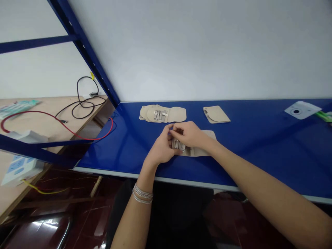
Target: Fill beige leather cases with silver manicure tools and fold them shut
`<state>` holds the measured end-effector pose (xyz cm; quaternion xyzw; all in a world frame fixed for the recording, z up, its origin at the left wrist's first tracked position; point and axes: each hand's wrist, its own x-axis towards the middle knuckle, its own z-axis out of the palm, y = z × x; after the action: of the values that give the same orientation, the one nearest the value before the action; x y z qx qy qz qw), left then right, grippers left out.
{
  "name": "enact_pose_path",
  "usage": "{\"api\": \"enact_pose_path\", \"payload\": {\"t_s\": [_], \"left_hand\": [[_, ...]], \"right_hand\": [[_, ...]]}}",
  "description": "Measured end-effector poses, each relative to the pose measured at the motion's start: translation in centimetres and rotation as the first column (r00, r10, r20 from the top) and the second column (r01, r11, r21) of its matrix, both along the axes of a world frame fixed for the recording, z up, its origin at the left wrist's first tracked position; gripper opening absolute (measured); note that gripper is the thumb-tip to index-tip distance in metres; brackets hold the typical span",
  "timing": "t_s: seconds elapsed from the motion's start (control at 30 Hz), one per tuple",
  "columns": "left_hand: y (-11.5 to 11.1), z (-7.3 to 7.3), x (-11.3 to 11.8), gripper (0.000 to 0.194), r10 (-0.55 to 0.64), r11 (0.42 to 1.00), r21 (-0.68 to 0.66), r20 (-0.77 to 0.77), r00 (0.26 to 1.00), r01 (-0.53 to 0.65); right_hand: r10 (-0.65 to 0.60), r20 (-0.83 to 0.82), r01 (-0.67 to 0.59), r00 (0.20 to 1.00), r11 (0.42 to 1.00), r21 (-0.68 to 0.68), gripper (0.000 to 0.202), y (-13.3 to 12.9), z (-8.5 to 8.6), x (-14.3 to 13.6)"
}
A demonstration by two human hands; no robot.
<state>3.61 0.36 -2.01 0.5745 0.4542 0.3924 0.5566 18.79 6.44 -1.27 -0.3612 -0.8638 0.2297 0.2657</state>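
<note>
On the blue table [124, 148], near its front edge, grasping the left end of an open beige case [202, 152] with the left hand [160, 147], above silver bracelets [142, 194] at the wrist. Reaching over the row of metal tools [180, 145] in that case with the right hand [190, 134], with thumb and fingers drawn together beside the left fingertips; cannot tell whether pinching anything. Can see, farther back, overlapping beige cases [178, 114] to the left, a folded case [217, 115] right of them, and a white packet [302, 110] well apart at far right.
</note>
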Motion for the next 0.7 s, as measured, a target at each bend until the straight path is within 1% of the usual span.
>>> {"api": "enact_pose_path", "payload": {"t_s": [0.1,0.23,0.4,0.53,0.7], "left_hand": [[0.05,0.28,0.09,0.098,0.006,0.999,-0.031,0.015,1.0,-0.006],[0.09,0.45,0.12,0.097,0.006,0.998,-0.059,0.021,1.0,-0.005],[0.23,0.05,-0.06,0.097,-0.012,1.0,-0.027,0.016,1.0,0.013],[0.27,0.01,-0.11,0.098,-0.015,0.999,-0.03,-0.016,1.0,0.015],[0.16,0.13,-0.16,0.1,-0.053,0.998,-0.033,0.026,0.998,0.053]], "right_hand": [[-0.006,0.001,0.006,1.0,1.0,-0.004,0.031,0.11,0.0,-0.05],[0.018,0.009,-0.018,1.0,0.999,-0.03,0.031,0.3,0.2,-0.05],[0.049,-0.005,-0.049,0.999,0.997,-0.061,0.029,0.52,0.35,-0.12],[0.056,-0.004,-0.056,0.998,0.994,-0.09,0.03,0.65,0.4,-0.14],[0.019,-0.043,-0.024,0.999,0.992,-0.125,0.033,1.01,0.32,0.05]]}}
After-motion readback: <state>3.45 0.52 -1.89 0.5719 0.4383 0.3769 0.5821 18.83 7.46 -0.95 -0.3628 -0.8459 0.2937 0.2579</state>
